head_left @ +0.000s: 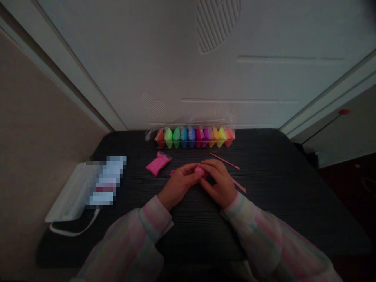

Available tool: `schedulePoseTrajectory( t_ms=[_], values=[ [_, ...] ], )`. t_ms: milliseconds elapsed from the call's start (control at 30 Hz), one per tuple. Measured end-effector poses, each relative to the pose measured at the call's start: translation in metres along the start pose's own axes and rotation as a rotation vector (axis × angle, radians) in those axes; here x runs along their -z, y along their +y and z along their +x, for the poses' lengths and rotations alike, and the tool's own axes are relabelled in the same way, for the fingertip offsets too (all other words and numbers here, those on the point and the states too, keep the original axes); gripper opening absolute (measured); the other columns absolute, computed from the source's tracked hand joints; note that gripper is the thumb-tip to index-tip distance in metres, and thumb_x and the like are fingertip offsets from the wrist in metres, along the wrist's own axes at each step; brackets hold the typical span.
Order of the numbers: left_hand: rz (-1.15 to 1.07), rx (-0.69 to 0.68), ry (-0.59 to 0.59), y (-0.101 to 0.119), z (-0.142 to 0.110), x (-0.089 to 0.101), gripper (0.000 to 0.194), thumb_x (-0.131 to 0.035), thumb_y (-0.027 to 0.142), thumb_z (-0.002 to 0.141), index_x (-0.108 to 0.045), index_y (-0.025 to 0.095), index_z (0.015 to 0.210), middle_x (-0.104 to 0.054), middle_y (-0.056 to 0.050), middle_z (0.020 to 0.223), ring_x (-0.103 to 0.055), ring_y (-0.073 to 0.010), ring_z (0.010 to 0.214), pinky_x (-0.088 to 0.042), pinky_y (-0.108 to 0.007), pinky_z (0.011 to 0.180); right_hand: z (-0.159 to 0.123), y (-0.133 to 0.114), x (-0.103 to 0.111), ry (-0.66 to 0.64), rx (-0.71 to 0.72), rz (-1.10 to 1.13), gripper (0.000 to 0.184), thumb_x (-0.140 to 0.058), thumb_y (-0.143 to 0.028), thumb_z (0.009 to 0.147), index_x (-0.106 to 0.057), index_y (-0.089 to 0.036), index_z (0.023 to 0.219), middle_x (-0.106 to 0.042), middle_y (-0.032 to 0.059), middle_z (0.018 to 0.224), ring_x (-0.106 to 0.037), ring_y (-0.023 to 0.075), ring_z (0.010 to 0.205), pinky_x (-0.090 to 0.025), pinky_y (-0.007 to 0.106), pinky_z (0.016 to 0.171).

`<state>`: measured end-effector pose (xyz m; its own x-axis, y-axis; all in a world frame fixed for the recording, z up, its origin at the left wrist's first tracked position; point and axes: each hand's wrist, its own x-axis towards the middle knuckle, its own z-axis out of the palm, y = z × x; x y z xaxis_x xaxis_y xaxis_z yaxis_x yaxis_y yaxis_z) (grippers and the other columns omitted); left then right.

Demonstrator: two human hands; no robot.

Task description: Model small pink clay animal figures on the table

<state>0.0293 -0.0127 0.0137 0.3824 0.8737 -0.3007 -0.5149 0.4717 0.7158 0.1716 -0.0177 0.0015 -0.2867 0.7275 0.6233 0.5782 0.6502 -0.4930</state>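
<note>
A small lump of pink modelling clay [200,171] is pinched between the fingertips of both hands, above the middle of the dark table. My left hand [183,181] grips it from the left with thumb and fingers closed. From the other side, my right hand [217,181] closes its fingers on the same lump. A pink clay packet [158,163] lies to the left of my left hand, and a small pink piece [172,172] peeks out behind that hand. Beyond my right hand lies a thin pink tool [225,160]; a wider pink tool [240,185] is partly hidden by the hand.
A clear bag of clay packets [191,137] in several colours lies along the back of the black table [282,196], against a white panel [164,58]. At left are a white object [69,194], a blurred-out phone-like device [107,182] and a white cable [73,234].
</note>
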Motion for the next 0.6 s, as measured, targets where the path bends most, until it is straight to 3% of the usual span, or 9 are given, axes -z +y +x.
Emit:
schedulePoseTrajectory(
  t_ms=[600],
  values=[
    [0.041, -0.002, 0.003, 0.0019, -0.0023, -0.0024, 0.017, -0.069, 0.024, 0.067, -0.068, 0.012, 0.079, -0.067, -0.004, 0.073, -0.061, -0.0141, 0.071, -0.046, -0.028, 0.073, -0.0001, 0.0014, -0.0005, -0.013, 0.005, -0.017, 0.030, -0.054, -0.019, 0.079, -0.054, -0.020, 0.109, -0.058, 0.0096, 0.101, -0.055, 0.0232, 0.097, -0.049, 0.044, 0.083]
  ],
)
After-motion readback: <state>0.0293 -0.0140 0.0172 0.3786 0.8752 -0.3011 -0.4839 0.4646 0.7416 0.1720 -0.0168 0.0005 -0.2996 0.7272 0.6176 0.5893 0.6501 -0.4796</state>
